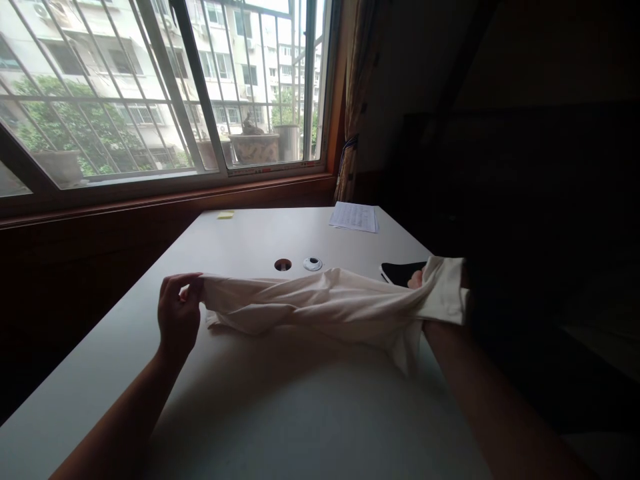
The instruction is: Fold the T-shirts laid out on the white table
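A white T-shirt (310, 300) is stretched sideways in loose folds above the table. My left hand (180, 307) pinches its left end between thumb and fingers. At the right end, my right hand (416, 279) is mostly covered by the cloth, with only some fingertips showing. Those fingers are bent against the fabric and appear to grip it. A hemmed part of the shirt hangs over my right wrist, and a loose corner droops below. Just behind my right hand lies a flat black thing with a white edge, partly hidden.
The white table (280, 413) stands by a barred window (260, 87). Papers (354, 217) lie near its far right edge, a yellow sticky note (225, 215) at the far left. A round hole (283, 265) and a white round cover (313, 264) are behind the shirt.
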The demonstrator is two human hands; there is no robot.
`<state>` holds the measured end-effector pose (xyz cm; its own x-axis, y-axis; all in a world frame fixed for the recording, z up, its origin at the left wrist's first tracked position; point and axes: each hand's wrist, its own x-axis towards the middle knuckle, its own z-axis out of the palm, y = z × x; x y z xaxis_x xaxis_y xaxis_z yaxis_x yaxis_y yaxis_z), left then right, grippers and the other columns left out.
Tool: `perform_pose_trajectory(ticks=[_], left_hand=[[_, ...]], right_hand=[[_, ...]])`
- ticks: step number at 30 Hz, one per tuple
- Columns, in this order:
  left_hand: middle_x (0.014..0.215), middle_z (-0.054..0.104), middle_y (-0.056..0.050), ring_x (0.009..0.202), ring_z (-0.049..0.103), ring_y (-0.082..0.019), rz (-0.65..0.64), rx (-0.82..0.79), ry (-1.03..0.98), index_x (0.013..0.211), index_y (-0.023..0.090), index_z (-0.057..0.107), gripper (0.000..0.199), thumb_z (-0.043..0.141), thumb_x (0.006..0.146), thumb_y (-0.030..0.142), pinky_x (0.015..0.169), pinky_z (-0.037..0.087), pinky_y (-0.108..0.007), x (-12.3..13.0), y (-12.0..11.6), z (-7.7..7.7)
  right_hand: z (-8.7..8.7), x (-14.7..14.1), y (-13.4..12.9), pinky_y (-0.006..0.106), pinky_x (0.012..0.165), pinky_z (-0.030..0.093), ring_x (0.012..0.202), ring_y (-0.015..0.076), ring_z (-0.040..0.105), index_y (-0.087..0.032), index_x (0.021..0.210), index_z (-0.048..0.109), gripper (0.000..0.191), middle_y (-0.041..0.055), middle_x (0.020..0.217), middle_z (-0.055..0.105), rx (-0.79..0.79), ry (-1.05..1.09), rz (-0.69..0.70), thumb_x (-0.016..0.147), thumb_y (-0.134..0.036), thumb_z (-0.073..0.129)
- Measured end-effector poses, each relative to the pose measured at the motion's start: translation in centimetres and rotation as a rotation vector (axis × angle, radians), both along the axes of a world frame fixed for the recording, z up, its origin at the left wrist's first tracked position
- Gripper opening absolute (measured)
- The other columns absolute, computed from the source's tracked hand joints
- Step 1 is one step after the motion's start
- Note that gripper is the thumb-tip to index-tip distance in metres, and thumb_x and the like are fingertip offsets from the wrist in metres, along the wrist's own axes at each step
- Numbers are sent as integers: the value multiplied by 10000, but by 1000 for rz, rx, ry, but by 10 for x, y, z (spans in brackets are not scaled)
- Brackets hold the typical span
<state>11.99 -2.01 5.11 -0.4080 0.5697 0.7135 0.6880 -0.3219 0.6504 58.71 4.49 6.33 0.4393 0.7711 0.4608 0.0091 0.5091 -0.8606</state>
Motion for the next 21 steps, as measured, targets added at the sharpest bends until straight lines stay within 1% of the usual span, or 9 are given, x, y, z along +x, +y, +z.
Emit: perform_pose_trajectory(ticks=[2, 6, 8, 10, 12, 14, 18, 20, 21], left_hand=[[1002, 624, -21, 932, 622, -168, -35, 5, 7, 982, 206, 689, 105, 631, 960, 291, 741, 536, -280, 3, -1, 0], [1021, 633, -29, 939, 645, -171, -205, 64, 91, 1003, 218, 677, 69, 634, 964, 256, 731, 572, -287, 10, -8, 1], [1054, 641, -34, 971, 655, -176, -287, 97, 190, 1037, 237, 681, 96, 638, 958, 204, 758, 585, -303, 14, -12, 1], [1087, 650, -42, 1011, 662, -188, -400, 147, 310, 1092, 258, 685, 188, 639, 948, 146, 825, 597, -341, 19, -16, 0], [1110, 665, -67, 1066, 663, -215, -589, 201, 457, 1161, 259, 681, 267, 628, 945, 112, 888, 599, -383, 28, -20, -1], [1128, 685, -96, 1126, 655, -239, -816, 191, 592, 1222, 239, 664, 310, 597, 957, 94, 930, 593, -392, 41, -26, 0], [1242, 690, -112, 1141, 675, -210, -1122, -123, 663, 1331, 217, 581, 355, 567, 987, 132, 970, 574, -301, 73, -44, 4], [1323, 662, -111, 1140, 684, -202, -1201, -215, 678, 1397, 221, 524, 413, 580, 989, 188, 970, 571, -272, 84, -53, 6], [1346, 653, -109, 1146, 683, -202, -1212, -211, 691, 1419, 224, 503, 446, 591, 982, 200, 969, 572, -267, 86, -55, 7]], right_hand=[[3, 1, -1, 330, 425, 353, 426, 172, 407, -287, 711, 496, 418, -40, 541, 428, -13, 59, 17, 814, -688, 442], [16, -17, -17, 336, 560, 452, 616, 198, 574, -226, 868, 683, 415, 22, 674, 598, -34, 185, -30, 914, -551, 429], [20, -30, -25, 345, 687, 495, 712, 199, 609, -199, 819, 701, 471, 41, 713, 629, 79, 127, -64, 957, -517, 382], [21, -42, -33, 372, 796, 509, 786, 206, 627, -205, 783, 698, 458, 51, 769, 650, 213, -59, -67, 983, -478, 389], [17, -55, -42, 398, 847, 523, 862, 219, 646, -227, 864, 714, 328, 52, 872, 673, 258, -360, 43, 988, -415, 476], [9, -73, -52, 403, 880, 545, 976, 229, 656, -261, 1053, 712, 170, 56, 1030, 684, 273, -660, 254, 964, -307, 576], [-24, -114, -69, 420, 1019, 528, 1271, 257, 568, -289, 1463, 473, 580, 105, 1418, 556, 282, -980, 673, 918, -245, 666], [-42, -131, -73, 406, 994, 544, 1253, 265, 585, -268, 1512, 403, 687, 129, 1440, 537, 222, -1046, 766, 894, -277, 701], [-49, -136, -73, 390, 955, 560, 1189, 256, 622, -257, 1487, 435, 645, 128, 1384, 577, 193, -1064, 789, 898, -284, 696]])
